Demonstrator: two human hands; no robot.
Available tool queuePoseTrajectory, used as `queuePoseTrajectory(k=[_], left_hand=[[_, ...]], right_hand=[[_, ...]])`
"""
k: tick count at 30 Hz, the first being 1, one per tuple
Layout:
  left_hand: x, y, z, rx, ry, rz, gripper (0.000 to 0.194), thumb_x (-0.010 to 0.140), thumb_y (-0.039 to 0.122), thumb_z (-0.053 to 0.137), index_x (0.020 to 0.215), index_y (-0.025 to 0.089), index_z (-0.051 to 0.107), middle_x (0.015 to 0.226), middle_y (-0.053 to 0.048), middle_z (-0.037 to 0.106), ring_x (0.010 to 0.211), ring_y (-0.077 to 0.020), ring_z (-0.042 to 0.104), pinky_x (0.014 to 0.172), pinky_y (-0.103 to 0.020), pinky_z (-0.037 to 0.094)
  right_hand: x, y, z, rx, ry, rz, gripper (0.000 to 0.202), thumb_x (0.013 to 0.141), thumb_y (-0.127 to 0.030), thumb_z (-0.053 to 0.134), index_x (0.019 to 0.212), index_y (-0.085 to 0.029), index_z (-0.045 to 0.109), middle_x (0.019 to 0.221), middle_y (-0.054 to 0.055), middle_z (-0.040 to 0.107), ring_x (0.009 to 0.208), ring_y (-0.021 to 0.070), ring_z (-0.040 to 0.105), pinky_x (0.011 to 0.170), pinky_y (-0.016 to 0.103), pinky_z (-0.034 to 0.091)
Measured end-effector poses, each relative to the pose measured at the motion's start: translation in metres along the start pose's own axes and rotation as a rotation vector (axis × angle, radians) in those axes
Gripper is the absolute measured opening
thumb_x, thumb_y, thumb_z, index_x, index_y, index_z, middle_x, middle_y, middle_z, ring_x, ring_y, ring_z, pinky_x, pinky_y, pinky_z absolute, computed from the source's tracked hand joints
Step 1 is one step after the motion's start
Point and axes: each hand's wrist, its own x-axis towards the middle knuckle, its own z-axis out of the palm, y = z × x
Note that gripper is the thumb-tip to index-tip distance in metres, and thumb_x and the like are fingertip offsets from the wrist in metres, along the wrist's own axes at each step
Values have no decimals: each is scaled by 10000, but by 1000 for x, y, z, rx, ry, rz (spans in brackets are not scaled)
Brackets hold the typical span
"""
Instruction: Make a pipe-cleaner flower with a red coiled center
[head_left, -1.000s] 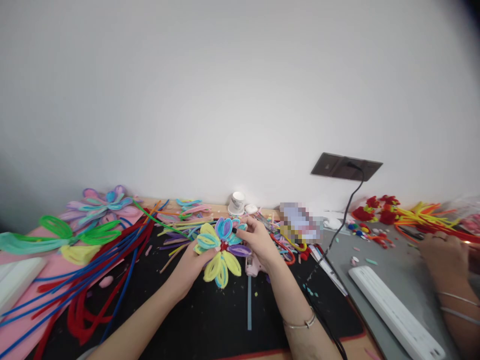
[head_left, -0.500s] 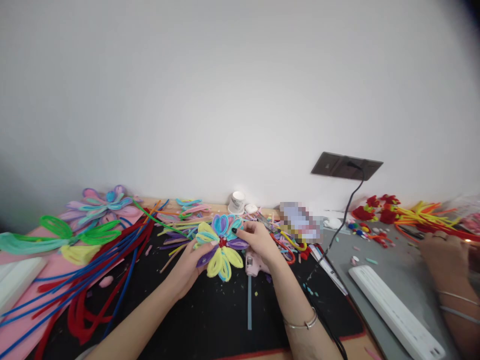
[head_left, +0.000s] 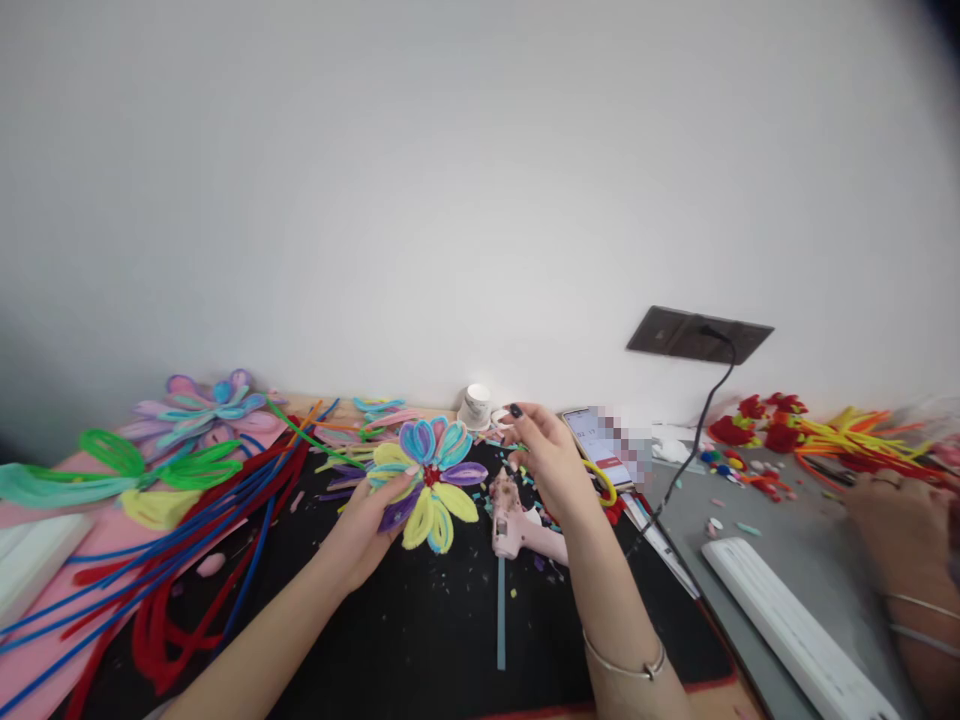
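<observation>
My left hand (head_left: 367, 530) pinches the left petals of a fuzzy flower (head_left: 442, 505) with yellow, purple and light blue petals and a red centre. To the right of the flower, my right hand (head_left: 551, 460) is raised over the black mat, off the flower. Its fingers are bent and spread, with nothing visible between them. Below it a pink glue gun (head_left: 510, 525) lies on the mat, a blue-grey glue stick (head_left: 501, 610) sticking out toward me.
Blue and red stems (head_left: 202, 530) and a larger pastel flower (head_left: 214, 412) lie left. A paper cup (head_left: 477, 405) and phone (head_left: 600, 440) stand and lie at the back. On the right are a white power strip (head_left: 795, 625), a black cord (head_left: 694, 440) and another person's hand (head_left: 900, 520).
My right hand has let go of the flower and moved up and right. The flower has shifted slightly left in my left hand, and more of the glue gun and the phone shows.
</observation>
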Motion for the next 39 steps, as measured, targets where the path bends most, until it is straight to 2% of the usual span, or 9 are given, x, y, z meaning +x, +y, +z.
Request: queuePoseTrajectory(k=[2, 8, 11, 16, 21, 23, 28, 32, 39], left_hand=[[0, 0, 1, -3, -2, -6, 294, 701, 234, 732, 974, 211, 626, 945, -14, 705, 858, -170, 669, 747, -289, 530], [-9, -1, 7, 23, -73, 2, 366, 689, 246, 746, 1035, 247, 628, 1009, -7, 721, 921, -191, 673, 783, -289, 531], [-11, -2, 7, 14, -102, -8, 346, 682, 243, 751, 1010, 247, 642, 969, -3, 730, 902, -188, 680, 768, -274, 534], [-11, 1, 3, 50, -162, -18, 240, 658, 283, 754, 874, 212, 679, 843, -19, 736, 809, -211, 693, 711, -289, 539], [-14, 10, 7, 190, -281, 31, 333, 661, 320, 746, 966, 203, 678, 894, -54, 739, 832, -231, 688, 758, -315, 526], [-14, 10, 9, 254, -273, 81, 388, 632, 303, 771, 992, 202, 668, 935, -57, 738, 876, -238, 682, 807, -326, 511], [-7, 4, 6, 379, -148, 153, 434, 568, 355, 807, 948, 182, 691, 945, -81, 745, 898, -278, 680, 797, -363, 517], [-3, 1, 3, 449, -132, 156, 414, 564, 380, 804, 900, 149, 728, 942, -115, 750, 909, -306, 676, 804, -389, 518], [-3, 0, 1, 481, -116, 185, 362, 609, 375, 782, 900, 162, 739, 884, -92, 760, 892, -306, 678, 804, -389, 520]], right_hand=[[-2, 1, -1, -28, 26, -28, 286, 752, -407, 593, 926, -182, 569, 854, 40, 595, 670, 138, 546, 466, 224, 402], [-14, 15, 16, -478, -27, -142, 148, 687, -284, 660, 770, -167, 623, 707, 23, 599, 669, 164, 533, 596, 272, 413], [-15, 21, 20, -508, -69, -172, 84, 705, -239, 616, 668, -169, 589, 677, 15, 590, 660, 159, 513, 601, 266, 393], [-13, 22, 15, -463, -93, -118, 133, 715, -217, 581, 599, -175, 531, 624, -9, 555, 621, 141, 489, 588, 253, 370], [-15, 20, 12, -518, -138, -81, 116, 697, -200, 581, 596, -180, 528, 615, -18, 541, 605, 139, 495, 574, 249, 363], [-16, 21, 14, -531, -147, -88, 97, 696, -191, 576, 607, -182, 536, 621, -17, 545, 600, 138, 496, 570, 248, 365], [-19, 24, 22, -547, -151, -164, 81, 691, -168, 579, 626, -189, 536, 659, -10, 566, 636, 145, 516, 607, 255, 384], [-20, 24, 26, -558, -153, -255, 118, 680, -136, 578, 610, -196, 506, 729, 7, 594, 706, 159, 536, 678, 275, 406], [-21, 22, 31, -533, -176, -314, 210, 674, -93, 561, 572, -214, 423, 758, 17, 590, 731, 165, 549, 707, 283, 416]])
